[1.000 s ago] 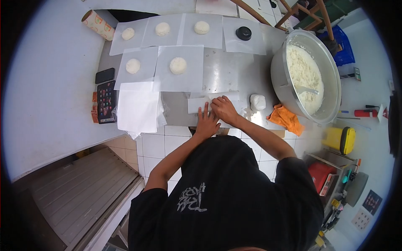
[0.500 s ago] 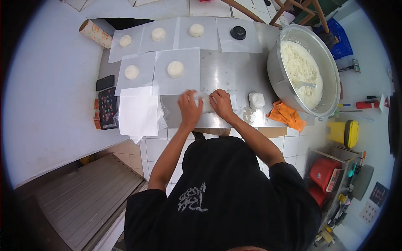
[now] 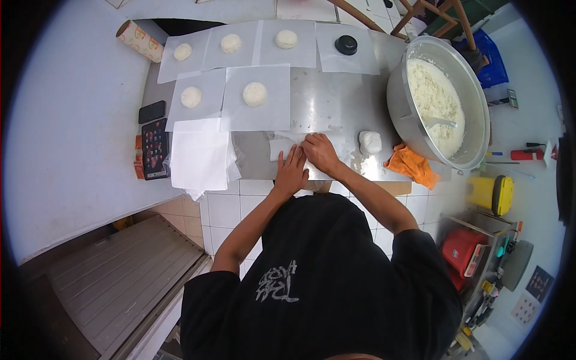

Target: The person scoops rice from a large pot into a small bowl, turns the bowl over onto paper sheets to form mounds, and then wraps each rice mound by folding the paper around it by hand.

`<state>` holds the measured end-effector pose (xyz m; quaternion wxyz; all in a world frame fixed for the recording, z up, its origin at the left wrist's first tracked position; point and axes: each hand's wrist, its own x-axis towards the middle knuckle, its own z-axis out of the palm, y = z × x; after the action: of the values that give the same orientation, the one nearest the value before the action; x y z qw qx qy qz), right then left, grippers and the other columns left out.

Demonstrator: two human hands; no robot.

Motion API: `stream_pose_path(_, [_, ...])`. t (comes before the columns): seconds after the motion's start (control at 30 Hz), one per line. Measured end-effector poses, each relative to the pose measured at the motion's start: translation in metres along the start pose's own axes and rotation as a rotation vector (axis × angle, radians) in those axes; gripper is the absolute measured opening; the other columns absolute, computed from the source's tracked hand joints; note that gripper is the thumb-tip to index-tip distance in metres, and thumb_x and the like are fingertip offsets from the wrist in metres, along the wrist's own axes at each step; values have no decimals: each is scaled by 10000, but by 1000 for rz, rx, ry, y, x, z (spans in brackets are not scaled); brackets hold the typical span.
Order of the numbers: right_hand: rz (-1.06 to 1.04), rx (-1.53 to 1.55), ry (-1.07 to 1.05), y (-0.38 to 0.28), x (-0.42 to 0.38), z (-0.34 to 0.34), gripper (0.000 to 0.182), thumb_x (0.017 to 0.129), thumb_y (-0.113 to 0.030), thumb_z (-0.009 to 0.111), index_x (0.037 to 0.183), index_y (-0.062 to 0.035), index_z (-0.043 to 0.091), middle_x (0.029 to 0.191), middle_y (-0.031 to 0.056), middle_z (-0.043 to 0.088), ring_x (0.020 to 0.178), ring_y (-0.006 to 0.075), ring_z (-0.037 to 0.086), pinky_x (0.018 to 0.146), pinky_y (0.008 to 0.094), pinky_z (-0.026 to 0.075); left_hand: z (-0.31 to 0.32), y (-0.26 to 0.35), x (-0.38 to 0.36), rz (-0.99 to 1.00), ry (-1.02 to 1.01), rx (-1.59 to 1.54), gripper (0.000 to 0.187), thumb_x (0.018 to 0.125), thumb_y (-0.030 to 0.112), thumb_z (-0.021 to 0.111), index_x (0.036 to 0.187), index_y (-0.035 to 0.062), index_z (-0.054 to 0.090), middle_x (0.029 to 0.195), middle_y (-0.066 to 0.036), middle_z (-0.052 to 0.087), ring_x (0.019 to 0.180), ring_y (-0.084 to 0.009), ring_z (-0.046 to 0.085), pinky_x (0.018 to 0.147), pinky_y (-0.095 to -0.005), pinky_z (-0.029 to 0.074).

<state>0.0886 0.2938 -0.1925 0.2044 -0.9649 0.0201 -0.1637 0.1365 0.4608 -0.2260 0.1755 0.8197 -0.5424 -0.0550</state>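
On the metal table in front of me lies a white paper sheet (image 3: 279, 148), partly folded, with its middle hidden under my hands. My left hand (image 3: 291, 171) rests on its near side, fingers stretched out and lying flat. Right beside it, my right hand (image 3: 321, 153) has its fingers curled together, gripping the paper's fold. To the right sits a finished white paper-wrapped packet (image 3: 370, 143). Beyond my hands, flat sheets carry rounded mounds of rice, the nearest being a rice mound (image 3: 254, 94). A black bowl-shaped mold (image 3: 346, 45) stands on another sheet.
A large metal pot (image 3: 398, 99) of rice with a scoop (image 3: 441, 122) stands at the right, near an orange cloth (image 3: 412, 167). At the left are a paper stack (image 3: 198, 153), a tablet (image 3: 156, 149), a phone (image 3: 152, 112) and a patterned roll (image 3: 140, 41).
My left hand has moved right and toward my body, and its fingers have straightened onto the paper. My right hand has shifted slightly nearer. The camera view has tilted a little.
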Motion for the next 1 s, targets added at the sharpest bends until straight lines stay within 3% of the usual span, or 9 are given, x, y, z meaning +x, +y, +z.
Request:
stream_pose_path(0.13, [56,50,14,-1,-13,9,87,779,-79,639,852,-30,645,864,97,589,878,280,582,830,408,465,0,-17,6,-59,61,-285,511,879,301,630,1321,58,550,1436,-171,476,1359,-345,416,1080,-621,260])
stream_pose_path(0.27, [-7,9,104,-5,-22,14,218,790,-79,651,990,6,661,957,116,602,960,287,580,868,407,470,-58,-26,63,-1244,77,-631,324,869,369,670,1007,88,756,1094,-178,690,1146,-348,577,985,-589,382])
stream_pose_path(0.5, [33,21,74,-8,-25,12,323,806,-68,640,1104,56,634,1071,166,597,1039,320,562,937,403,469,10,-102,14,-1131,62,-900,306,849,356,693,1008,100,744,1025,-146,682,1087,-340,572,945,-515,412])
stream_pose_path(0.6, [71,85,94,-11,-27,10,307,806,-36,634,1092,75,627,1068,189,594,1027,340,564,931,407,477,-18,-54,22,-1025,436,-115,321,834,232,679,1101,55,671,1035,-156,677,1111,-324,559,914,-514,405])
stream_pose_path(0.67, [110,220,151,-14,-30,11,294,795,-3,628,1080,65,632,1062,197,593,1009,352,569,913,405,485,-24,-40,30,-254,346,-191,372,820,133,648,1178,50,590,1021,-171,675,1079,-330,566,880,-525,385])
stream_pose_path(0.8, [273,386,225,6,-32,24,360,774,11,626,1133,36,611,1092,208,576,1000,361,574,893,399,493,-18,-14,51,-547,-31,-45,311,857,126,600,1163,70,607,1022,-166,676,1072,-332,566,887,-532,360])
stream_pose_path(0.87, [665,574,248,16,-25,28,452,757,7,632,1206,-2,579,1115,210,554,989,367,579,878,397,494,-3,-26,62,-553,-21,20,263,862,117,574,1112,61,631,955,-155,682,972,-355,605,840,-531,370])
stream_pose_path(0.93, [583,492,323,38,-22,37,477,740,9,637,1210,-15,556,1130,210,538,963,373,586,853,413,496,-13,-36,77,-453,-144,104,267,870,111,565,1125,64,627,966,-161,677,972,-353,607,841,-519,374])
stream_pose_path(1.0, [532,393,11,59,-15,31,315,775,5,615,1090,-7,606,1071,180,575,893,342,623,792,381,523,-20,-42,78,-347,-255,187,271,878,105,556,1138,67,623,977,-168,672,971,-351,610,842,-506,377])
